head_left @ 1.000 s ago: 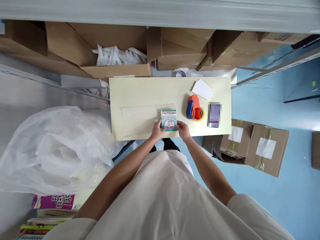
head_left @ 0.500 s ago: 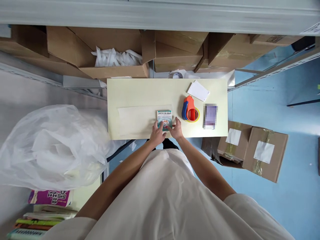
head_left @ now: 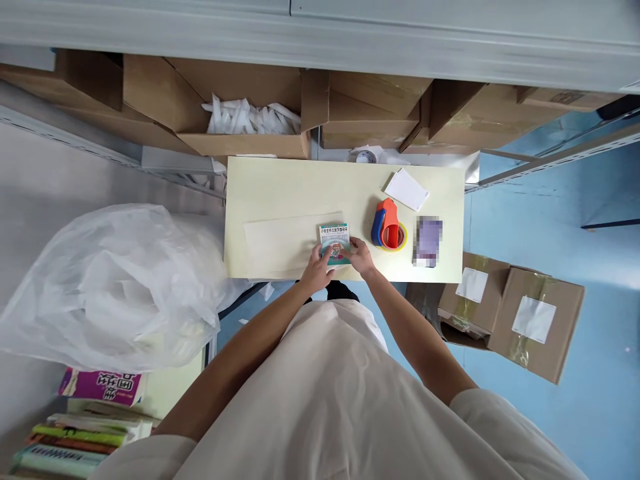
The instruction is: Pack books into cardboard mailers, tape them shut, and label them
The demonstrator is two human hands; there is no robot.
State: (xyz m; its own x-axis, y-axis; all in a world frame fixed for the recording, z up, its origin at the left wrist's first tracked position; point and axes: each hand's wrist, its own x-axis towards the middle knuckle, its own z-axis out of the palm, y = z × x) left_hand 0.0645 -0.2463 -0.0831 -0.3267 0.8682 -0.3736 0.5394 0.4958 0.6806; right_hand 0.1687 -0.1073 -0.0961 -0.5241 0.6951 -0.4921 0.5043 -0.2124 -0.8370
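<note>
A small book [head_left: 335,235] with a teal and white cover lies on the right end of a flat white mailing bag or sheet [head_left: 277,243]. My left hand [head_left: 316,269] holds the book's lower left edge, its thumb over the cover. On the opposite side, my right hand [head_left: 362,259] grips the lower right edge, fingers bent round it. The undersides of both hands' fingers are hidden. To the right of the book stands an orange and blue tape dispenser [head_left: 387,223] with a roll of tape in it.
The pale table [head_left: 280,183] also bears white cards or labels [head_left: 407,189] and a blurred purple item [head_left: 427,241]. Open cardboard boxes [head_left: 245,143] line the back shelf. A large clear plastic bag [head_left: 115,287] bulges at left; taped cartons [head_left: 537,323] sit on the floor at right.
The view has shifted slightly. My right hand has moved from the book's lower front to its right edge. My left hand stays at the lower left, and the book is turned a little.
</note>
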